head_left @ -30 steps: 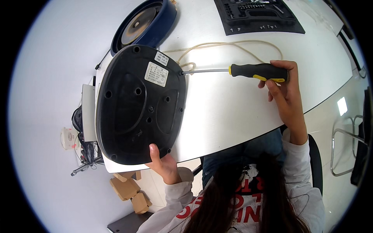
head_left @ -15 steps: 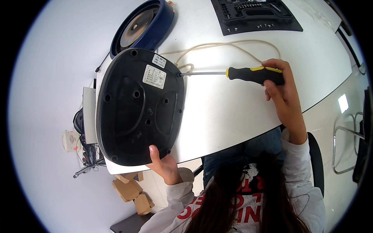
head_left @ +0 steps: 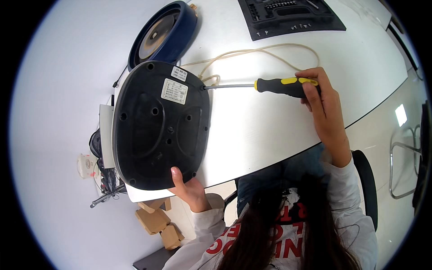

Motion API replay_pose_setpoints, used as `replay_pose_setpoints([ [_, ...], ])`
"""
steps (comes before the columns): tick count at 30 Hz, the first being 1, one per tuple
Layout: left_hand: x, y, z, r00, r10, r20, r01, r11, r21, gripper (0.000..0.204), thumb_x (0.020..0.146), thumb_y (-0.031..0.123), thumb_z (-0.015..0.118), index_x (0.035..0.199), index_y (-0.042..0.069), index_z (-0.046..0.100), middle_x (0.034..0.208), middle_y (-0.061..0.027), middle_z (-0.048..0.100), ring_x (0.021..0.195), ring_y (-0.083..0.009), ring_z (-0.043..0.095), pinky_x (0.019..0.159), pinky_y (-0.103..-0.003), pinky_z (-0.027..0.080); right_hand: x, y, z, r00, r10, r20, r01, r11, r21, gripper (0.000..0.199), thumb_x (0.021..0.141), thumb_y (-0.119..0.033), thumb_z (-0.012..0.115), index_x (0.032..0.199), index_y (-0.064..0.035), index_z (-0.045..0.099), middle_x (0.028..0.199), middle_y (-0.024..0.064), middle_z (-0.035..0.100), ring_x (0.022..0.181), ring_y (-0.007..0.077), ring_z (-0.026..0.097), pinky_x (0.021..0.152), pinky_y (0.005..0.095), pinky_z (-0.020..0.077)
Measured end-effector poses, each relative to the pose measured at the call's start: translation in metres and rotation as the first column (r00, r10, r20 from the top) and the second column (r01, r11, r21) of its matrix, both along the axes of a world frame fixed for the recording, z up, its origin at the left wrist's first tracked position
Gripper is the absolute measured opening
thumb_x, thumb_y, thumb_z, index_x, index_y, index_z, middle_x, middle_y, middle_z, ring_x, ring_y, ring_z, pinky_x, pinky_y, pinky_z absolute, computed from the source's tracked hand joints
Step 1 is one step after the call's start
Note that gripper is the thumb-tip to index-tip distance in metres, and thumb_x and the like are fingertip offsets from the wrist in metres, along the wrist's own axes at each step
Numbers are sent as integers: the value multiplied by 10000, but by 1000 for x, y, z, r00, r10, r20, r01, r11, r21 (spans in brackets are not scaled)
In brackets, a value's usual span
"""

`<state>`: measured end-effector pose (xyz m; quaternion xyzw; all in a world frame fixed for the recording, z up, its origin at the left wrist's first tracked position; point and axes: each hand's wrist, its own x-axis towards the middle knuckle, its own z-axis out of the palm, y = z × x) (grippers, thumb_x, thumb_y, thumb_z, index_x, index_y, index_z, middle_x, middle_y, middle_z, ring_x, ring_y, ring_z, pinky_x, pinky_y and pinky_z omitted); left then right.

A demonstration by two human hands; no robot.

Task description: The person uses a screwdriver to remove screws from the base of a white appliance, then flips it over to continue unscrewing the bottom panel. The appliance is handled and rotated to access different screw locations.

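The black oval plastic base (head_left: 159, 128) is being steadied upside down at the table's near edge by the left hand (head_left: 189, 189), thumb pressed on its rim. Farther off, the black-and-yellow screwdriver (head_left: 270, 85) — gripped in the closed right hand (head_left: 321, 101) — is being shifted slightly leftward since a second ago, so the tip is probably seating. The screw itself is hidden — the beige cord (head_left: 252, 51) lies beyond.

Black appliance base (head_left: 159, 128) centre-left on white desk (head_left: 270, 135), left hand (head_left: 189, 189) at its lower edge, right hand (head_left: 326, 108) gripping yellow-black screwdriver (head_left: 283, 85), tip at base's rim, cream cord (head_left: 261, 51) behind.
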<state>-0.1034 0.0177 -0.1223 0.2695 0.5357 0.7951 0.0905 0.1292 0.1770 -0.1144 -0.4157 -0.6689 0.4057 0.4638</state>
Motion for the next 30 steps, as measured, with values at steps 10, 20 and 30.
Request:
replay_pose_setpoints([
  [10, -5, -1, -3, 1000, -4, -3, 4, 1000, -2, 583, 772, 102, 586, 1278, 26, 306, 1220, -100, 439, 1075, -220, 458, 929, -329, 372, -5, 1, 0, 986, 115, -123, -86, 973, 216, 169, 876, -94, 473, 1038, -67, 513, 863, 72, 528, 681, 171, 553, 567, 194, 421],
  [20, -5, 0, 1, 1000, -31, 3, 31, 999, 16, 586, 762, 117, 598, 1279, 46, 331, 1246, -88, 432, 1113, -219, 434, 952, -317, 339, 1, 0, 1, 994, 23, 105, -51, 961, 274, 205, 837, -88, 530, 1041, -68, 533, 815, 100, 551, 588, 225, 546, 519, 264, 418],
  [30, -29, -31, 10, 990, -77, -116, 55, 982, -180, 679, 744, 155, 647, 1290, -5, 276, 1267, -132, 379, 1134, -253, 406, 968, -353, 326, 3, -18, 17, 980, 179, 88, -200, 860, 469, 251, 581, 83, 626, 728, -120, 646, 1020, 39, 556, 882, 219, 503, 700, 275, 453],
])
